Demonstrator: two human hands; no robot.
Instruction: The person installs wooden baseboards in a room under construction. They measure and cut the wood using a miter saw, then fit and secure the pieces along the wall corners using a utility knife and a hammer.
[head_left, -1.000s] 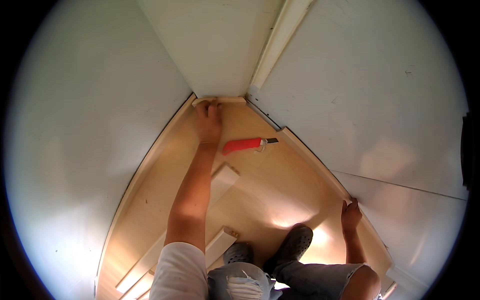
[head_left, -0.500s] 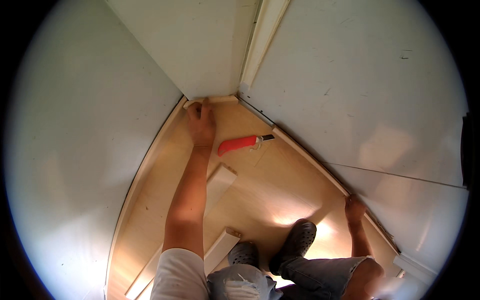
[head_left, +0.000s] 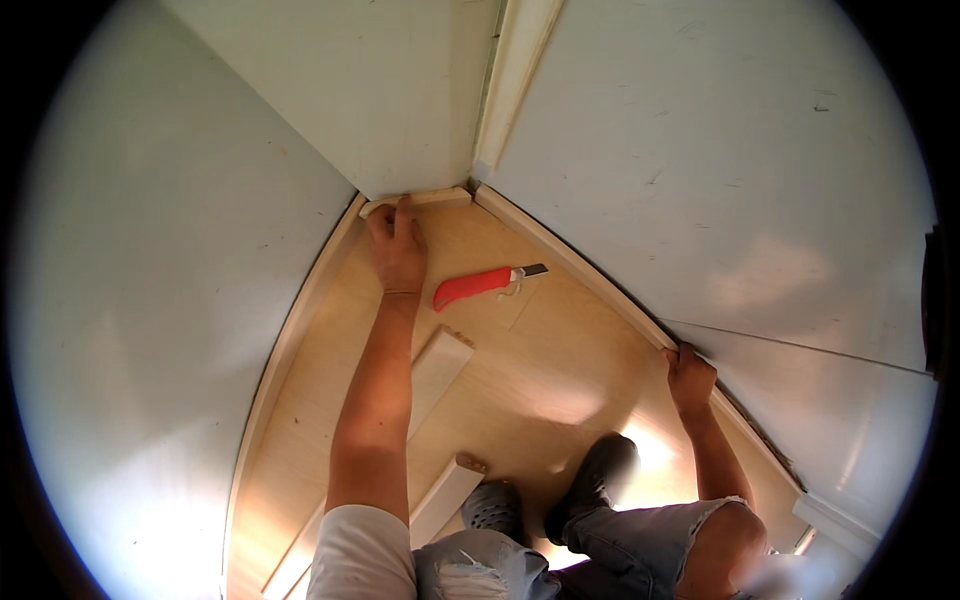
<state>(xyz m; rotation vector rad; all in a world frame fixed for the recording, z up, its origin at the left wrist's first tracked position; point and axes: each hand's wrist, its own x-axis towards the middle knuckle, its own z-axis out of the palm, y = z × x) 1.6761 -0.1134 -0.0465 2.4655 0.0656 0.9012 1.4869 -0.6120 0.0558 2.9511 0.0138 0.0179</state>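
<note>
At the far end of the floor, my left hand (head_left: 400,255) has its fingers bent over a short piece of skirting board (head_left: 440,198) against the end wall. My right hand (head_left: 690,380) grips the top edge of a long skirting board (head_left: 570,262) along the right wall. The far end of that board meets the corner beside the short piece. Between my hands, a red-handled knife (head_left: 475,286) lies on the floor, its blade pointing right.
Another skirting board (head_left: 300,315) runs along the left wall. Loose lengths of board (head_left: 440,370) lie on the wood-look floor (head_left: 540,365) beside my left arm and near my dark clogs (head_left: 590,480). A vertical trim strip (head_left: 515,85) stands in the far corner.
The long board has slid forward along the right wall, so its end now reaches the far corner. My right hand moved forward with it. My left hand stays on the short piece.
</note>
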